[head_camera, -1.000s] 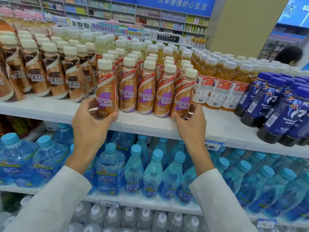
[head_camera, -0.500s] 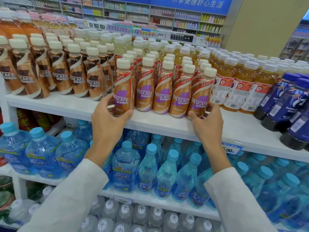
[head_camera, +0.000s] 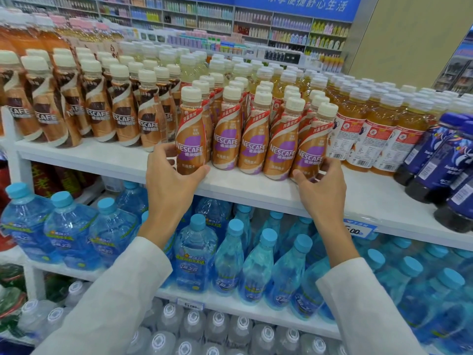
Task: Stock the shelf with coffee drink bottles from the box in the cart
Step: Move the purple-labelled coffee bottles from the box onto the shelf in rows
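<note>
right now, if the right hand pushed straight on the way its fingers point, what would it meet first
The rightmost front purple-label coffee bottle: the right hand has thumb and fingers round its base. Pushed further, that bottle would probably press into the bottles behind it, though depth is unclear.

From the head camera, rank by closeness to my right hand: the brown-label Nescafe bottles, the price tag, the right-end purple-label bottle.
1. The right-end purple-label bottle, gripped at its base by the right hand.
2. The price tag, just right of the wrist.
3. The brown-label Nescafe bottles, far to the left.
</note>
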Motion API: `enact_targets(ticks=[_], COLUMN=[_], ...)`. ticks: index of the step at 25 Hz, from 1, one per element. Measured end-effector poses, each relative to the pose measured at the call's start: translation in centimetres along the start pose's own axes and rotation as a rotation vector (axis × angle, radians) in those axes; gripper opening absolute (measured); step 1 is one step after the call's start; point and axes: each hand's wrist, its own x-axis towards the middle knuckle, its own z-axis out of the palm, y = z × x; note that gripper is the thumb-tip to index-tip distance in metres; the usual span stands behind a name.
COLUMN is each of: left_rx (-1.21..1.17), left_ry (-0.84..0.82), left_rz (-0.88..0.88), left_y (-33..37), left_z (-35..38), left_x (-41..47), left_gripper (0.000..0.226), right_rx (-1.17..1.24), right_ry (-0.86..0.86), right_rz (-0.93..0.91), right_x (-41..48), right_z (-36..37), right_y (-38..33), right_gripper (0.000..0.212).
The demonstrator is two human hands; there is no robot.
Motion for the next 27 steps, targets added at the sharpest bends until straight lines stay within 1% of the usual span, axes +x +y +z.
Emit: enact_targets(ticks=[4,8,21,27], left_rx=[-0.056,-0.058,-0.139,-0.122], left_ry=[-0.111,-0.164,-0.194,-0.208], left_rz=[-0.045,-0.043,-0.046,-0.032], left_y=[-0.2,0.0,0.1,-0.3], left_z=[-0.4,-0.4,-1.0,-1.1], left_x=[0.9,1.2,1.1,1.5], left_gripper=[0.071,0.065,0.064,0.063], right_rx=[-0.003,-0.008,-0.005,-0.005], right_ry=[-0.003,-0.002,-0.002,-0.002], right_rz=[0.007,0.015,-0.001,0.001], right_x=[-0.1,-0.1,-0.2,-0.2], right_z=[0.0,0.1,0.0,-0.1], right_y=[0.0,0.1,-0.1,-0.1], right_gripper=[0.063,0.063,0.063,0.063])
